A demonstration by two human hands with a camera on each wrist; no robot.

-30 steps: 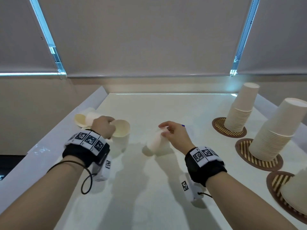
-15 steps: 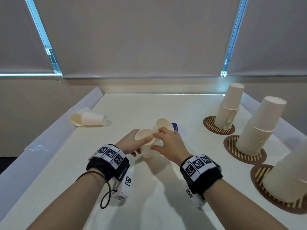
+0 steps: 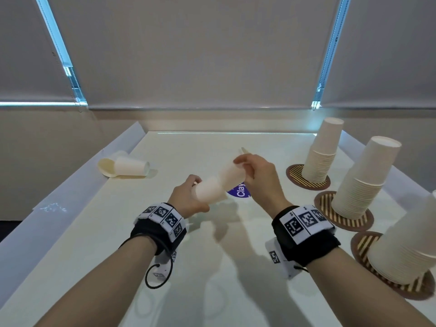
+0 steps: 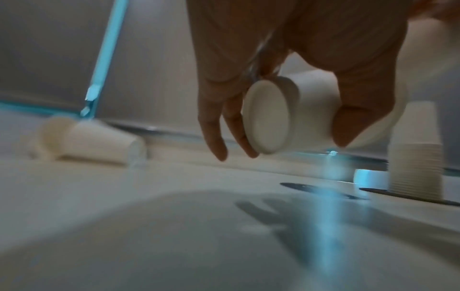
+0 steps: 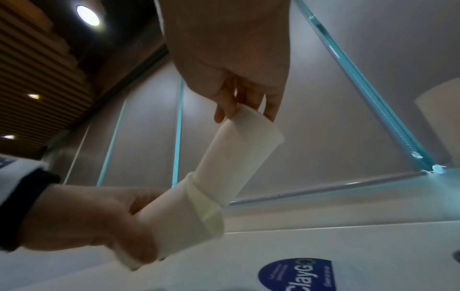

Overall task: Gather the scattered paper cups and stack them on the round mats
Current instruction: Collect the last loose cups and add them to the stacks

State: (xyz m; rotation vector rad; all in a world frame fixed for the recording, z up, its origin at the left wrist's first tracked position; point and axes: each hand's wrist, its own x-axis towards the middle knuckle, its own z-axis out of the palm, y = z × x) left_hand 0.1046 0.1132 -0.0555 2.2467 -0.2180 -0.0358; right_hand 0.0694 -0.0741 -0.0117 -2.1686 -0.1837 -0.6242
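You've got two plain white paper cups [image 3: 217, 185] up in your hands, cream-tinted at the rims, and the two tipped cups [image 3: 125, 165] by the left edge match them, white outside, pale yellow-beige inside. To your right the three stacks of cups [image 3: 358, 182] run off-white to cream on round mats [image 3: 354, 220], dark brown with tan stripes. The table [image 3: 99, 232] is glossy white with a deep blue round sticker [image 3: 240, 192] lettered in white, your wristbands [image 3: 162, 223] are black with white panels of black square codes, and the blinds [image 3: 200, 55] behind are flat grey with bright blue light at the gaps.
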